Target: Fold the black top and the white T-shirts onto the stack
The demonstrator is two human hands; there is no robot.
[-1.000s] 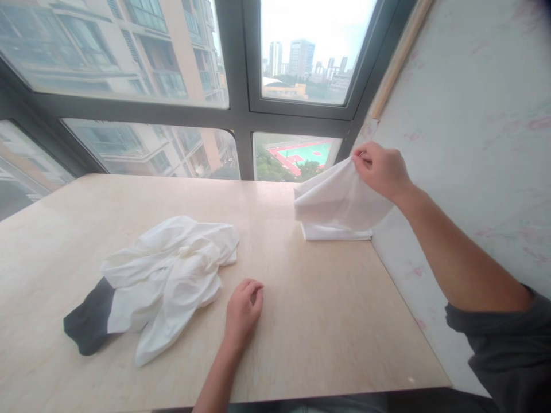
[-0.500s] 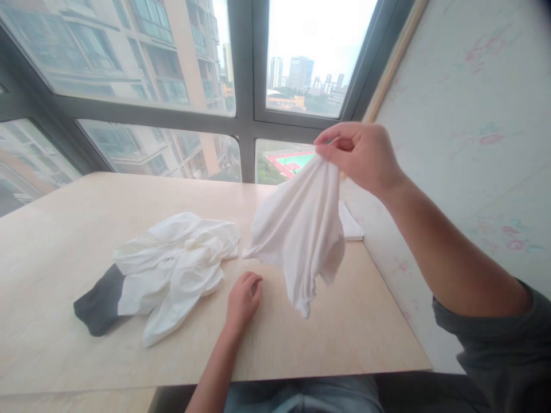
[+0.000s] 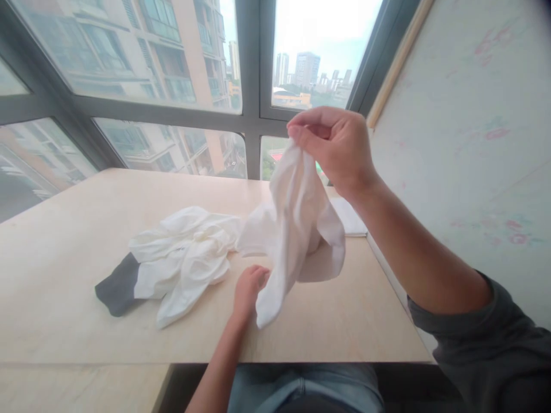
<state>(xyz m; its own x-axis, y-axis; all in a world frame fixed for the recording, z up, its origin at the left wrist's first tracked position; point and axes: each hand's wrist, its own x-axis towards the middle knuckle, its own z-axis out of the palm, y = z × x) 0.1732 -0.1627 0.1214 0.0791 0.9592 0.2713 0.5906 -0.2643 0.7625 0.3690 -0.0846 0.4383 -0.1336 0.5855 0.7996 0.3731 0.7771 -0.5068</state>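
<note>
My right hand [image 3: 336,143], raised above the wooden table, pinches the top of a white cloth [image 3: 297,223] that hangs down in loose folds. Behind the cloth's lower left part, my left hand [image 3: 249,287] rests low over the table, its fingers curled and partly covered by the fabric. Whether those fingers grip anything is hidden. Left of it lies a crumpled pile of white fabric [image 3: 185,246], with a dark grey piece [image 3: 117,285] at its lower left end.
A folded white cloth [image 3: 350,218] lies at the table's right back edge. Windows with grey frames [image 3: 172,117] rise behind the table [image 3: 77,229], and a flowered wall [image 3: 465,172] stands at the right.
My right hand has moved left with the hanging cloth, which has swung and now partly covers my left hand. The view has shifted slightly.
</note>
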